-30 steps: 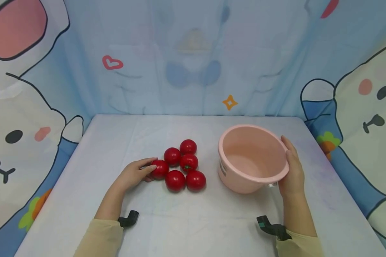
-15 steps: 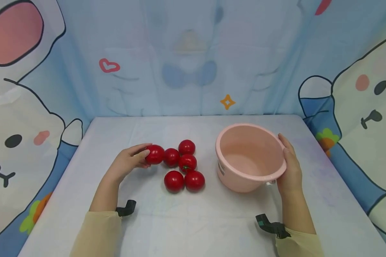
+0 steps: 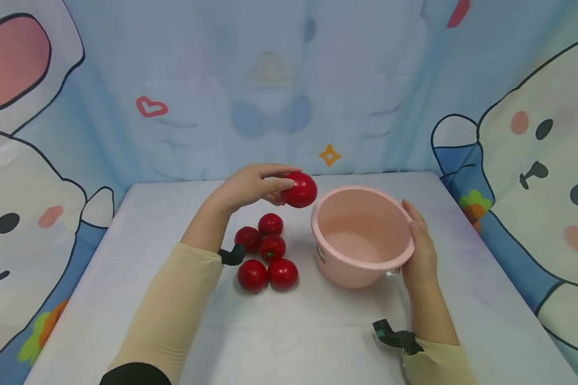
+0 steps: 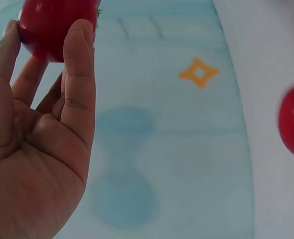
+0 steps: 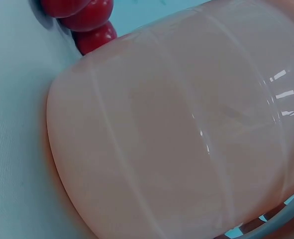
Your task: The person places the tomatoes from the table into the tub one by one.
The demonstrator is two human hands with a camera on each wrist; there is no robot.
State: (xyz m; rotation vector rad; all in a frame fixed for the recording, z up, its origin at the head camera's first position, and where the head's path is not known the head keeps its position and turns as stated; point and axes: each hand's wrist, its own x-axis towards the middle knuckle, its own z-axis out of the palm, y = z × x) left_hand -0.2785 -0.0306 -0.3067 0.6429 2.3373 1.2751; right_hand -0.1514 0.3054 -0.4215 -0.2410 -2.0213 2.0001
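Observation:
In the head view my left hand [image 3: 252, 187] pinches a red tomato [image 3: 299, 190] between thumb and fingers, lifted above the table just left of a pink bucket [image 3: 361, 267]. The left wrist view shows the same tomato [image 4: 57, 30] at the fingertips, a bit of green at its side. My right hand [image 3: 420, 256] holds the bucket's right side near the rim, thumb and fingers along it. The bucket stands slightly tilted, and its visible inside holds nothing. Its pink wall [image 5: 161, 129] fills most of the right wrist view, where the right hand is mostly hidden.
Several more tomatoes [image 3: 272, 248] sit clustered on the white-covered table [image 3: 289, 337], left of the bucket and below the left forearm. A blue cartoon curtain [image 3: 197, 133] hangs behind the table's far edge. Each wrist wears a black camera mount [image 3: 397, 338].
The left hand has picked the leftmost tomato out of the cluster and carried it up and right, close to the bucket. The right hand still holds the bucket in place.

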